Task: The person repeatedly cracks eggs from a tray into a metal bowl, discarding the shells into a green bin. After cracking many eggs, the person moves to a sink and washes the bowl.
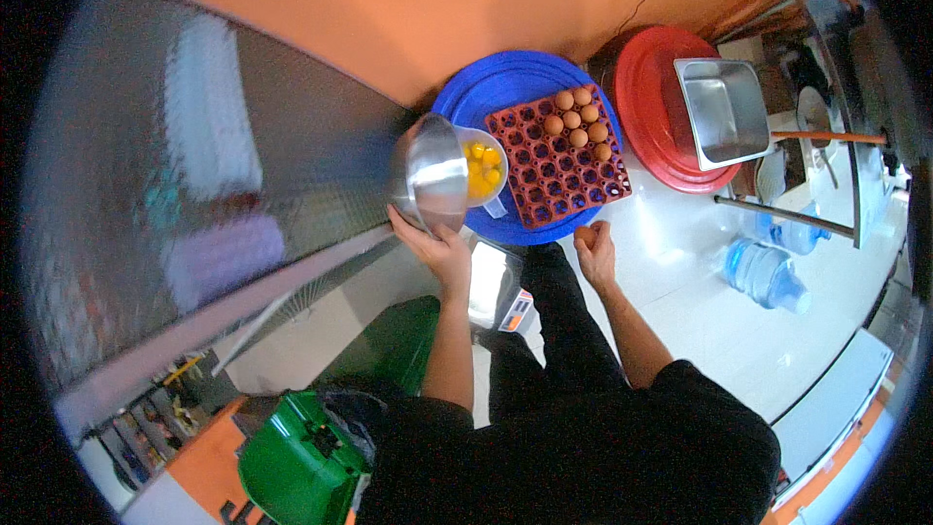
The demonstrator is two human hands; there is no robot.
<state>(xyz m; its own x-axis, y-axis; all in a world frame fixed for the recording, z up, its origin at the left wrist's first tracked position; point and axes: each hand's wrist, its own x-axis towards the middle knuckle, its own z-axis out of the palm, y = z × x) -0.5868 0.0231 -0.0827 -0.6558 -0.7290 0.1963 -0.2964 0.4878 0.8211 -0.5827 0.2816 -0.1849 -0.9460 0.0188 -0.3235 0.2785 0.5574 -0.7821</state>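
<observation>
My left hand (437, 249) grips the lower edge of a stainless steel mixing bowl (437, 179), which is tilted on its side. Partly behind the bowl's rim, a white plastic jug (503, 160) with a handle holds several raw egg yolks (481, 169). In my right hand (598, 259) is a brown egg (585, 235), mostly wrapped by the fingers. A red-brown plastic egg tray (536, 193) with several brown eggs (572, 119) at its far right corner rests on a round blue lid (466, 87). The bowl's inside is hidden from me.
At right, an empty-looking steel pan (725, 113) sits on a red lid (641, 117). Clear water bottles (762, 273) lie on the floor. A digital scale (496, 284) is below the blue lid. Bins, one with a green lid (299, 459), stand at lower left; an orange wall (408, 7) rises ahead.
</observation>
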